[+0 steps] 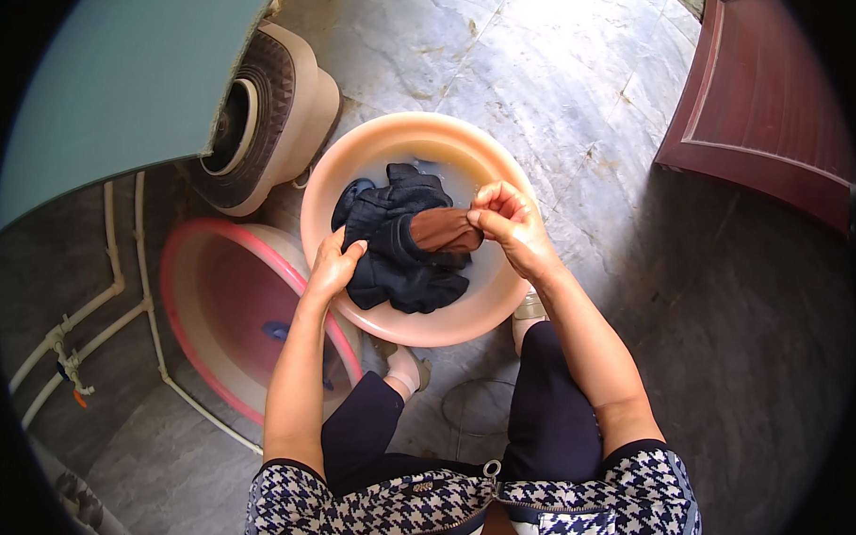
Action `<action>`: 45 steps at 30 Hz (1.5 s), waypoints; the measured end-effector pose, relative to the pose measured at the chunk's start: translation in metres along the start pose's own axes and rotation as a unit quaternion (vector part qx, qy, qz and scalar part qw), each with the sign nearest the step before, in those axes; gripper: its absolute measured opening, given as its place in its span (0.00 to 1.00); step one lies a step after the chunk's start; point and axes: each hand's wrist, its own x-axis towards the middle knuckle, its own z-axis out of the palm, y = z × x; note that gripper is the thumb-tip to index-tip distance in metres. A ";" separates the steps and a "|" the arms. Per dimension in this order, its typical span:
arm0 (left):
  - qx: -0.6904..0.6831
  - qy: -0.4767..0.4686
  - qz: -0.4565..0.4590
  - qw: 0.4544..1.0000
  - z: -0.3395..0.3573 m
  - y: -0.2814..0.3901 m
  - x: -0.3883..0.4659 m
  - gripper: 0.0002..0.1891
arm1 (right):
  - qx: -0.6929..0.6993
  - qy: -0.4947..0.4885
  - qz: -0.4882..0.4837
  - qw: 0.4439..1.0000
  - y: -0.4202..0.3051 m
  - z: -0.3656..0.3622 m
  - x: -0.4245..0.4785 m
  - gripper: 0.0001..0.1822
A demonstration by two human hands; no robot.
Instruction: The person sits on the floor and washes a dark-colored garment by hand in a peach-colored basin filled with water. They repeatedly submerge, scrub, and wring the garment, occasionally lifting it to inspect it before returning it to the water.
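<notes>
A peach plastic basin (430, 331) holding cloudy water stands on the floor in front of me, between my feet. Bunched inside it is a dark navy or black garment (384, 233), partly above the water. From an opening in its cloth extends a brown fabric piece (444, 230), perhaps a lining. My left hand (334, 265) grips the dark cloth at the basin's left side, thumb on top. At the right, my right hand (508, 226) pinches the end of the brown fabric between thumb and fingers. Folds hide the garment's exact kind.
A large pink-rimmed tub (239, 316) leans tilted at my left, a small blue object (276, 331) inside. White pipes with a tap (71, 365) run along the left wall. Beyond are a beige-and-brown round-topped unit (281, 124), a teal panel (124, 73) and a dark red door (762, 114).
</notes>
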 end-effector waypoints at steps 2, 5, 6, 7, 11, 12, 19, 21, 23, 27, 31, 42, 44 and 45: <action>0.037 0.038 0.005 0.999 0.004 -0.004 0.007 0.15 | -0.037 0.064 -0.027 0.997 0.014 -0.008 0.009 0.08; 0.180 0.157 0.051 0.970 0.016 0.001 0.012 0.19 | -0.107 0.142 -0.087 0.980 0.049 -0.023 0.024 0.11; 0.234 0.214 0.076 0.945 0.026 0.022 0.006 0.20 | -0.135 0.162 -0.088 0.974 0.056 -0.019 0.023 0.12; 0.287 0.270 0.100 0.914 0.031 0.037 0.000 0.20 | -0.162 0.180 -0.088 0.966 0.061 -0.014 0.021 0.13; 0.315 0.295 0.321 0.843 0.045 0.082 -0.014 0.17 | -0.155 0.188 0.013 0.970 0.069 -0.015 0.013 0.19; 0.214 0.251 0.361 0.872 0.051 0.077 -0.009 0.13 | -0.119 0.184 0.081 0.972 0.064 -0.011 0.008 0.22; 0.209 0.048 0.305 0.928 0.079 0.077 0.023 0.15 | -0.078 0.064 0.164 0.981 0.059 -0.011 -0.003 0.12; 0.298 0.060 0.274 0.913 0.090 0.079 0.032 0.11 | 0.022 0.111 0.180 0.977 0.074 -0.022 0.006 0.09; 0.346 0.057 0.225 0.909 0.100 0.071 0.052 0.07 | 0.065 0.182 0.198 0.961 0.079 -0.018 0.012 0.11; 0.292 0.138 0.234 0.917 0.121 0.050 0.086 0.08 | 0.054 0.221 0.234 0.945 0.096 -0.026 0.028 0.17; 0.317 0.157 0.092 0.931 0.131 0.061 0.100 0.14 | 0.117 0.267 0.270 0.917 0.088 -0.021 0.036 0.17; 0.438 0.066 0.255 0.860 0.142 0.051 0.111 0.14 | 0.191 0.231 0.245 0.922 0.122 -0.037 0.041 0.10; 0.321 -0.012 0.281 0.904 0.133 0.055 0.107 0.15 | 0.213 0.201 0.251 0.922 0.126 -0.045 0.041 0.11; 0.320 -0.032 0.257 0.911 0.128 0.058 0.106 0.15 | 0.225 0.190 0.259 0.920 0.122 -0.047 0.039 0.12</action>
